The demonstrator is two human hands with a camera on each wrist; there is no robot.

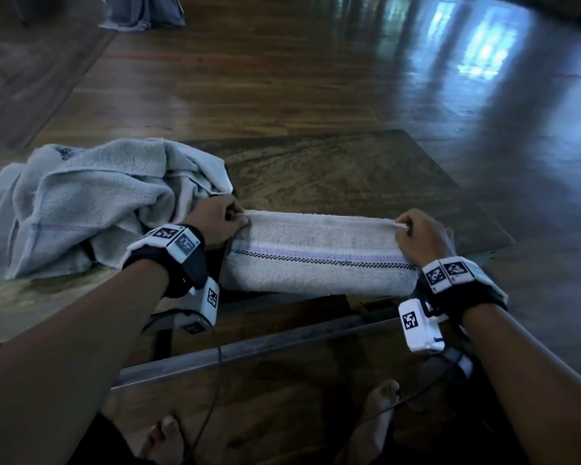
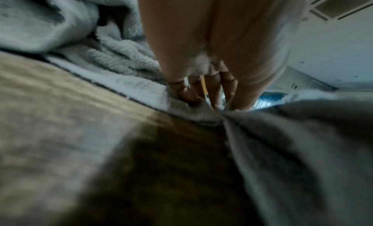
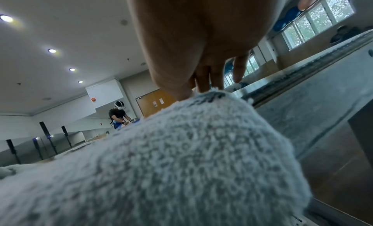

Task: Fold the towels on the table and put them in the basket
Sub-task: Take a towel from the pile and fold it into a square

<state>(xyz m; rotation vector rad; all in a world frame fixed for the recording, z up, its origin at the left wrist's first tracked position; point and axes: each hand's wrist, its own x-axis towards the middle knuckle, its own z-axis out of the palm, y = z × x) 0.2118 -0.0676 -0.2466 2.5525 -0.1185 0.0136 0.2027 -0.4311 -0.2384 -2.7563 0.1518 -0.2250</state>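
A cream towel with a blue and black checked stripe lies folded into a long band across the near edge of the wooden table. My left hand pinches its far left corner, and my right hand pinches its far right corner. In the left wrist view the fingers press into towel cloth. In the right wrist view my right hand grips the top edge of the fluffy towel. A heap of crumpled pale towels lies on the table's left. No basket is in view.
Shiny wooden floor surrounds the low table. A grey cloth bundle sits far back on the floor. A metal bar runs under the table's near edge, above bare feet. Another person stands far off.
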